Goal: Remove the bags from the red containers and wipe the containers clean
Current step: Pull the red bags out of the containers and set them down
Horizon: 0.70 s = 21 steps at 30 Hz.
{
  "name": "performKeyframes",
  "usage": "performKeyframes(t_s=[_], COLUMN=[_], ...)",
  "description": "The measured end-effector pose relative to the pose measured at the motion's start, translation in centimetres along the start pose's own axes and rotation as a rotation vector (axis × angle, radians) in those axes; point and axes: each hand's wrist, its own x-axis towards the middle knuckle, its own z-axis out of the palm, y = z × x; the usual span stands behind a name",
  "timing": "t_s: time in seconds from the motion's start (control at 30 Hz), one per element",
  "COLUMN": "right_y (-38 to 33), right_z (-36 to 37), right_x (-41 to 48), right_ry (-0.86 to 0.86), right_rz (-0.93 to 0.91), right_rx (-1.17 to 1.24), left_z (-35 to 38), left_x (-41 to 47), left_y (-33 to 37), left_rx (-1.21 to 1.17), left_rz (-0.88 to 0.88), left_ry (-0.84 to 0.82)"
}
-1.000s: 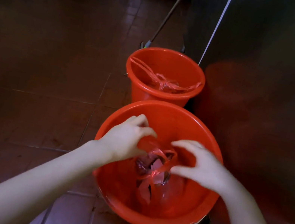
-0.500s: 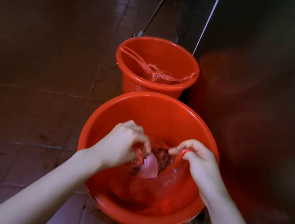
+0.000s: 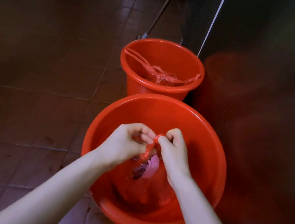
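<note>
Here the left hand (image 3: 127,145) and right hand (image 3: 173,152) pinched the bag handles (image 3: 149,150), so tying tight and lifting slowly out of the tub (image 3: 164,100) looked best.

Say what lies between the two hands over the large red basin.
Head view: the translucent red plastic bag's twisted handles, pinched by both the left hand and the right hand.

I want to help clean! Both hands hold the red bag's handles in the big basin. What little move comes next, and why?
Probably lift the red bag up out of the red basin. The left hand and right hand pinch its handles, and the bag sits inside, so wiping cannot start.
</note>
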Motion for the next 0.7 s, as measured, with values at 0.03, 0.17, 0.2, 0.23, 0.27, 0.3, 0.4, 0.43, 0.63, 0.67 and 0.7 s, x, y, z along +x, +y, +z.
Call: performKeyframes(t_s=[0.03, 0.17, 0.2, 0.23, 0.27, 0.3, 0.4, 0.43, 0.63, 0.67, 0.7], right_y=[0.4, 0.9, 1.0, 1.1, 1.1, 1.2, 1.4, 1.5, 1.8, 1.9, 2.0], right_z=[0.0, -0.2, -0.3, -0.4, -0.4, -0.5, -0.9, -1.0, -1.4, -1.4, -1.4], right_x=[-0.1, -0.3, -0.4, -0.4, -0.5, -0.5, -0.7, -0.8, -2.3, -2.4, -2.5], right_ry=[0.02, 0.08, 0.099, 0.115, 0.124, 0.127, 0.067, 0.027, -0.297, -0.332, -0.342], right_rz=[-0.012, -0.031, -0.032, -0.03, -0.03, -0.032, -0.068, -0.094, -0.192, -0.226, -0.266], right_rx=[0.017, 0.092, 0.1, 0.101, 0.093, 0.076, -0.01, -0.056, -0.113, -0.128, -0.143], left_z=[0.0, 0.6, 0.7, 0.8, 0.9, 1.0, 1.1, 1.0, 0.6, 0.5, 0.5], left_x=[0.0, 0.1, 0.2, 0.2, 0.1, 0.1, 0.1, 0.2, 0.2, 0.1, 0.1], left_y=[-0.1, 0.5, 0.6, 0.6, 0.5, 0.4, 0.1, 0.1, 0.4, 0.3, 0.3], left_rx=[-0.055, -0.326, -0.364, -0.374, -0.366, -0.355, -0.355, -0.367, -0.371, -0.357, -0.334], left_rz=[-0.049, -0.317, -0.354, -0.368, -0.367, -0.357, -0.333, -0.331, -0.365, -0.363, -0.361], left_ry=[-0.022, -0.093, -0.118, -0.137, -0.141, -0.123, -0.025, -0.001, 0.138, 0.146, 0.149])
